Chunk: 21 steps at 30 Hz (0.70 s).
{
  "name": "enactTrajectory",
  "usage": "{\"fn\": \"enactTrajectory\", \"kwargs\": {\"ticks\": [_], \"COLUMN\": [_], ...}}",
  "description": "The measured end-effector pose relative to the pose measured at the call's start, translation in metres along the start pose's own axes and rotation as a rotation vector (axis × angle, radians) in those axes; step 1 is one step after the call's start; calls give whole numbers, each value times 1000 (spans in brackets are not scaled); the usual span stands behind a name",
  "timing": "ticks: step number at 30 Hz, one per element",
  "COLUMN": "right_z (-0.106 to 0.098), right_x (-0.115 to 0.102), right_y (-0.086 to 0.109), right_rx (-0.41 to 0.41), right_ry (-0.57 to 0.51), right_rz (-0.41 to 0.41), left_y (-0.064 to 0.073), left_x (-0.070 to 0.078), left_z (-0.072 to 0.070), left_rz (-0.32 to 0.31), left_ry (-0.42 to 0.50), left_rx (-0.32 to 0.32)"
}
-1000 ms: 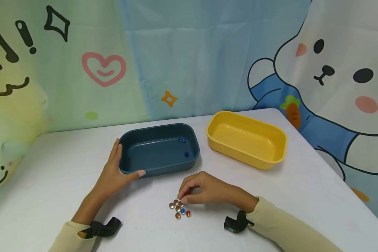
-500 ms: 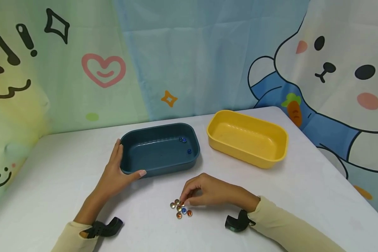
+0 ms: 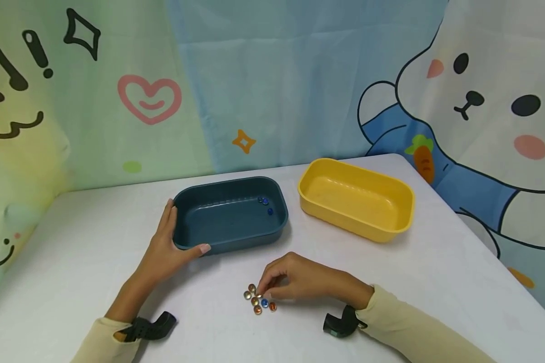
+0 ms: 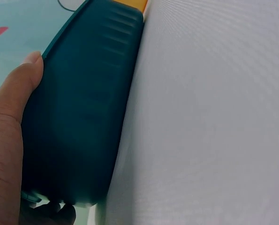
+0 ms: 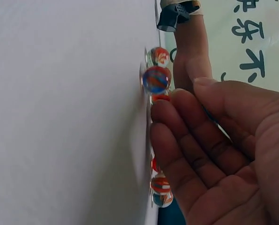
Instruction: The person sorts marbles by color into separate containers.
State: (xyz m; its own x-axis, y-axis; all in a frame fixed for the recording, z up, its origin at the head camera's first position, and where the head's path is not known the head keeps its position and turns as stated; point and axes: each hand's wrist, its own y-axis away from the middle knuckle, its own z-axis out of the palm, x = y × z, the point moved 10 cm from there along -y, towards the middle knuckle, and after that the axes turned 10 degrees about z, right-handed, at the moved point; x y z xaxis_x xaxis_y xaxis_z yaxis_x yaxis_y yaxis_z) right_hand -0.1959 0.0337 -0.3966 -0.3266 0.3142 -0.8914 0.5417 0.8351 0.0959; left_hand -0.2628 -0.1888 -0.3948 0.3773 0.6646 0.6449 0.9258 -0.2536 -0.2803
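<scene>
My left hand [image 3: 169, 252] holds the dark blue tub [image 3: 236, 242] at its near left corner, thumb over the front rim and fingers along the left side. In the left wrist view the thumb [image 4: 29, 77] lies at the rim and darker fingertips show at the tub's end. Three dark blue marbles lie inside at the right. My right hand [image 3: 295, 276] is at a cluster of glass marbles [image 3: 255, 301], fingertips against its right side. In the right wrist view a blue and red marble [image 5: 156, 79] is beside the bent fingers; nothing shows between thumb and forefinger.
A yellow tub [image 3: 349, 227] stands at the back right of the white-covered table [image 3: 200, 322]. Behind it hangs a printed cloth [image 3: 272, 91]. Black wrist cameras sit on both forearms, the right one [image 3: 340, 325] close to the table.
One blue marble in the blue tub has rolled a little toward the back. The right fingertips have shifted slightly among the marbles, nudging some. The left hand stays on the tub.
</scene>
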Motion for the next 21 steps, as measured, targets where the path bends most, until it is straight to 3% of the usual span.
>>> {"fn": "enactTrajectory", "kwargs": {"ticks": [21], "right_z": [14], "right_x": [-4], "right_y": [-2], "right_rx": [-15], "right_ry": [211], "right_rz": [-42], "left_y": [-1], "left_x": [1], "left_z": [0], "left_rz": [-13], "left_ry": [-5], "left_rx": [-9]}}
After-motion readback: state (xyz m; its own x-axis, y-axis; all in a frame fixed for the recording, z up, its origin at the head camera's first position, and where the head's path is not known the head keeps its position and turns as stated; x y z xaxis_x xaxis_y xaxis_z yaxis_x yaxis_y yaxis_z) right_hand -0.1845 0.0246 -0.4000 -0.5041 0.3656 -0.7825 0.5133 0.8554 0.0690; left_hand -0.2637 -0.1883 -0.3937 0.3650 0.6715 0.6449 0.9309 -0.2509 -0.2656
